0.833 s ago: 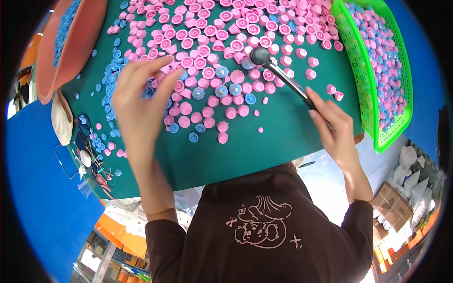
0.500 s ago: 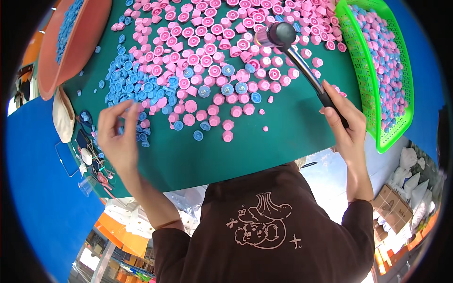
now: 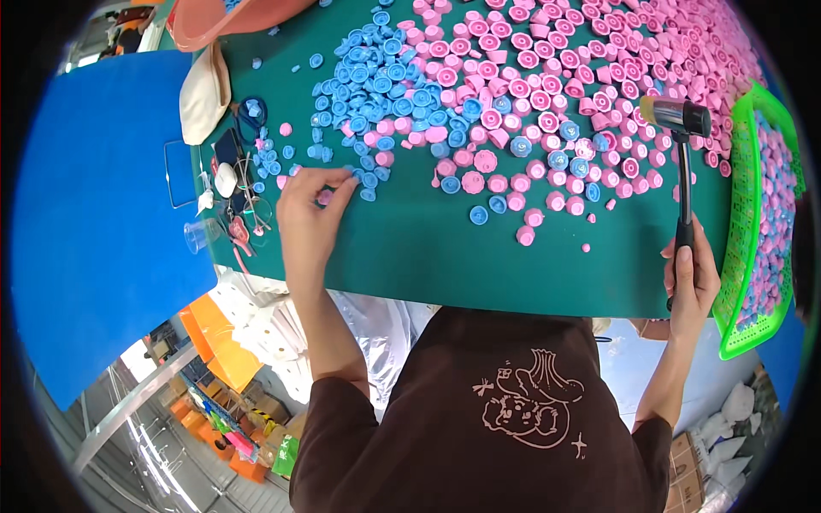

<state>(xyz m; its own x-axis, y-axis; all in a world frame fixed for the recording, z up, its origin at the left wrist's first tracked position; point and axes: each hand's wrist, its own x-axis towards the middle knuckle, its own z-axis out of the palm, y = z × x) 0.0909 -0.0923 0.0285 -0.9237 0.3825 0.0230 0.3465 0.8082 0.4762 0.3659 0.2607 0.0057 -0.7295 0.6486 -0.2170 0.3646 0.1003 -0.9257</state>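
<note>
My right hand (image 3: pixel 694 278) is wrapped round the black grip of a mallet (image 3: pixel 683 184). Its metal head, with a black face and a yellowish face, is raised over the pink pieces. My left hand (image 3: pixel 310 227) pinches thumb and finger together at the near edge of a heap of small round blue caps (image 3: pixel 368 81); what lies between the fingertips is too small to make out. A pink piece (image 3: pixel 325 197) shows beside its fingers. Many pink flower-edged cups (image 3: pixel 518 88) spread across the table, and a few blue-topped pieces (image 3: pixel 558 161) stand among them.
A green basket (image 3: pixel 741 248) of mixed pink and blue pieces stands at the right. An orange-pink basin (image 3: pixel 231 21) is at the far left. Near the green table's (image 3: pixel 410 265) left edge lie a cream pouch (image 3: pixel 205 94), scissors (image 3: pixel 251 115), cords and a clear cup (image 3: pixel 201 235).
The whole view has shifted, so the table's things sit further right. My left fingers have come down and closed beside the blue caps. In my right hand the mallet now stands more upright.
</note>
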